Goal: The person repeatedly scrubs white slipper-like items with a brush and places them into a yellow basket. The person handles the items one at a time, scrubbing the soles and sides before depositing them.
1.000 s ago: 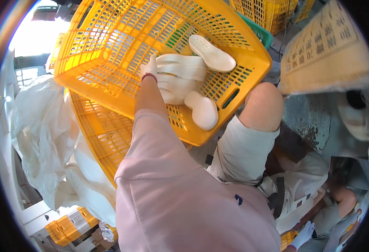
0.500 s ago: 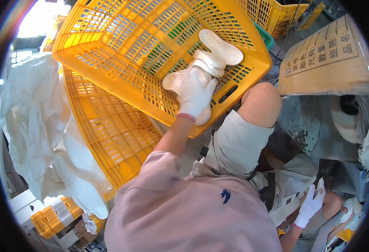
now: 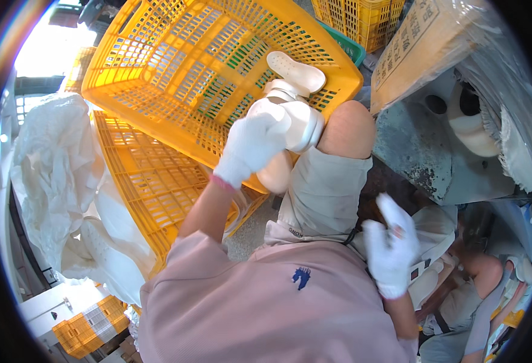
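My left hand (image 3: 251, 145), in a white glove, grips a white moulded shoe piece (image 3: 301, 124) at the near rim of a tilted yellow plastic crate (image 3: 157, 72). Another white sole-shaped piece (image 3: 296, 71) lies inside the crate just beyond it, and a third (image 3: 276, 172) shows below my glove. My right hand (image 3: 390, 248), also gloved, hovers over my lap at the lower right with fingers spread and nothing in it. My bent knee (image 3: 351, 130) is beside the held piece.
A second yellow crate (image 3: 151, 187) lies under the first. A white sack (image 3: 54, 175) is on the left, a cardboard box (image 3: 423, 42) and a grey machine body (image 3: 423, 145) on the right. More yellow crates (image 3: 357, 18) stand at the top.
My left hand drew back from inside the crate to its near rim with a white piece in its grip. My right hand rose from the lower edge toward my lap.
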